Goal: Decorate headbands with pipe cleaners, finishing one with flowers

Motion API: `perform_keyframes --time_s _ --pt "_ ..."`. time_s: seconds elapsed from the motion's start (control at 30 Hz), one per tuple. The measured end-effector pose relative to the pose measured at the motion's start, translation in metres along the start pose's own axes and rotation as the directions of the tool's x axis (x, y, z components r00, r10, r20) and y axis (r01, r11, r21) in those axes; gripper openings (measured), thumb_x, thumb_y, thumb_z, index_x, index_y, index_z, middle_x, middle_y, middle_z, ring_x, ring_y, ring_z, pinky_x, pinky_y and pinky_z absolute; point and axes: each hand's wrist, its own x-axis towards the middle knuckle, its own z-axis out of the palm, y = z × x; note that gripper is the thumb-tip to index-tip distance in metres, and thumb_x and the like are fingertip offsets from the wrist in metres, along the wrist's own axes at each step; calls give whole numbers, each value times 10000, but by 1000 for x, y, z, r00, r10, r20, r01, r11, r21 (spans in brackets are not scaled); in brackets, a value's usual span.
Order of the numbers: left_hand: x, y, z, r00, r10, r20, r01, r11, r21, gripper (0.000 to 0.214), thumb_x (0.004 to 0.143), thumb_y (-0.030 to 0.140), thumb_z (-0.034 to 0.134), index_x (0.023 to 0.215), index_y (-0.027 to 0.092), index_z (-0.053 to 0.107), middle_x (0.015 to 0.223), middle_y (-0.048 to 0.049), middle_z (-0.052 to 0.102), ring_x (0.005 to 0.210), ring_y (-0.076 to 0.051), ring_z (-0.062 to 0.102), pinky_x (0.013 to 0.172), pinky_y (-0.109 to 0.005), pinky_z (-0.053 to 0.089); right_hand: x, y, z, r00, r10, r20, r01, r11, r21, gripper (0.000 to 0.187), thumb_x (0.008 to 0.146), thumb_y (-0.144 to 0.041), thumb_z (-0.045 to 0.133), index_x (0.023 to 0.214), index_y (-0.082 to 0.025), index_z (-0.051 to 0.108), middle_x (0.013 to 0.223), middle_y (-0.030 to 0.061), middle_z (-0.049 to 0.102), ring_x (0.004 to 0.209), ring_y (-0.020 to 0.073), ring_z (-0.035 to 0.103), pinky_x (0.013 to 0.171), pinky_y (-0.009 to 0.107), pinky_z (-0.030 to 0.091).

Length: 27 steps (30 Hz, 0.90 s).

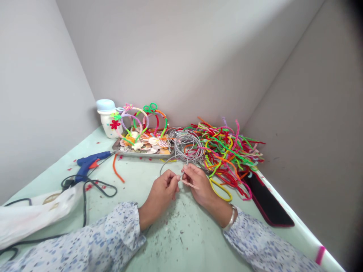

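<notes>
My left hand [165, 186] is closed in a pinch, thumb against fingers, at one end of a short pale pink pipe cleaner [190, 184]. The pipe cleaner's free end lies across the front of my right hand [200, 186]. My right thumb and fingers pinch a thin grey wire [182, 174] where both hands' fingertips nearly meet. Just beyond the hands, the wire belongs to a loose grey wire coil [188, 146]. How the pipe cleaner and wire touch is partly hidden by the fingers.
Behind stands a metal tray [141, 154] of shells and pipe-cleaner-wrapped headbands [132, 117], beside a white jar [107, 122]. Coloured pipe cleaners [227, 151] pile at right, over yellow-handled scissors [221, 190] and a black flat case [269, 200]. A blue glue gun [87, 162] with cord lies left.
</notes>
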Motion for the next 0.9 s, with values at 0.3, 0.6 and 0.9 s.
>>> perform_keyframes --time_s 0.3,0.6,0.9 --pt "-2 -5 -3 999 40 -11 -40 999 5 271 879 400 430 722 188 493 567 53 466 472 -91 413 462 -204 322 -1 -3 3 1000 3 -18 -3 1000 -22 250 783 -401 643 699 -176 576 566 -44 507 494 78 435 483 203 332" --pt "-3 -3 -3 999 43 -6 -43 999 25 210 865 364 451 752 191 491 582 58 474 466 -89 421 466 -204 333 -1 -2 2 1000 29 -8 -29 999 13 243 788 -394 645 707 -175 576 566 -44 521 487 72 451 485 192 347" --pt "-3 -2 -2 998 54 -35 -50 993 111 186 849 341 452 743 196 503 558 50 497 453 -100 420 451 -205 314 -2 -3 5 999 26 -34 -27 999 -23 261 775 -404 656 707 -165 576 558 -40 520 478 68 448 481 183 363"
